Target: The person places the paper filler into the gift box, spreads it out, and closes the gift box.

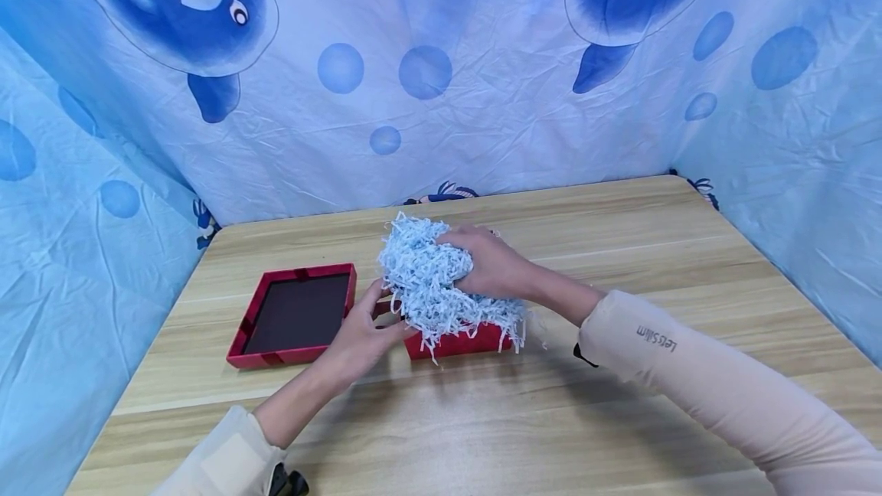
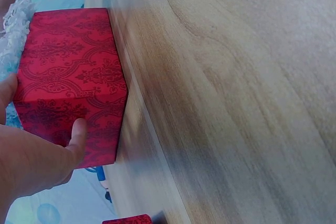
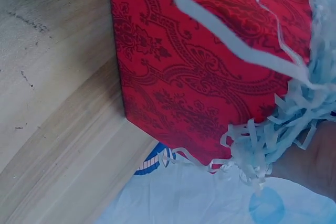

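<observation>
A red patterned box (image 1: 458, 344) stands on the table, heaped with pale blue shredded paper (image 1: 420, 266) that spills over its rim. My right hand (image 1: 489, 262) grips a clump of the shreds from above, its fingertips hidden in them. Beside the box's left side is my left hand (image 1: 365, 327), with fingers spread. The left wrist view shows a fingertip (image 2: 79, 129) against the patterned side and another at the upper edge. Loose strips (image 3: 241, 51) hang down the box's wall in the right wrist view.
The red box lid (image 1: 237, 358), dark inside, lies inside-up on the wooden table (image 1: 586, 435), left of the box. Blue curtains (image 1: 482, 136) with dolphin prints enclose the table's back and sides.
</observation>
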The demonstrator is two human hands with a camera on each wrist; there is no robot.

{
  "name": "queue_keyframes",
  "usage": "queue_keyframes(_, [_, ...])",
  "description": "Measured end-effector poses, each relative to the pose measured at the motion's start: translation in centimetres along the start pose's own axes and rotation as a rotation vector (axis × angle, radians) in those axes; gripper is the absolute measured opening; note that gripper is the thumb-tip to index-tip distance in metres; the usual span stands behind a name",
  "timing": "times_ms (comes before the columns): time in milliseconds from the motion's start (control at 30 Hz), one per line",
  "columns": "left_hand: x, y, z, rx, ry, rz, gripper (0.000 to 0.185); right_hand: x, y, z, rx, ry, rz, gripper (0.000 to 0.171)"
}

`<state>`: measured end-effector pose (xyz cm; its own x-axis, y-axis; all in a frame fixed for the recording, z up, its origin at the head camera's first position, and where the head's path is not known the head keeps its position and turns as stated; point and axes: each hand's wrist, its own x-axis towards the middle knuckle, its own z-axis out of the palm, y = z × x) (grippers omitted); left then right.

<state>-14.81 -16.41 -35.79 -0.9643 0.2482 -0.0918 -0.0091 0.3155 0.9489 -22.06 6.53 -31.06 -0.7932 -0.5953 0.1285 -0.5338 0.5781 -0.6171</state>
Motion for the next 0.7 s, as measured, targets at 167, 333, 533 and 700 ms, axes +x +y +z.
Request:
queue_keyframes(167, [-0.1, 0.0, 0.0, 0.029, 0.009, -0.003, 0.079, 0.0, -0.2, 0.5, -0.057, -0.028, 0.017, 0.068])
queue_keyframes(333, [-0.2, 0.0, -0.1, 0.047, 0.013, -0.011, 0.080, 0.1, -0.3, 1.1, -0.118, -0.048, 0.004, 0.068])
queue_keyframes(533, [-0.1, 0.0, -0.1, 0.038, 0.003, 0.000, 0.078, 0.1, -0.4, 1.8, -0.160, -0.067, 0.005, 0.069])
queue_keyframes(700, [-0.1, -0.1, -0.1, 0.034, 0.003, 0.003, 0.078, 0.0, -0.5, 1.6, -0.170, -0.064, -0.008, 0.070])
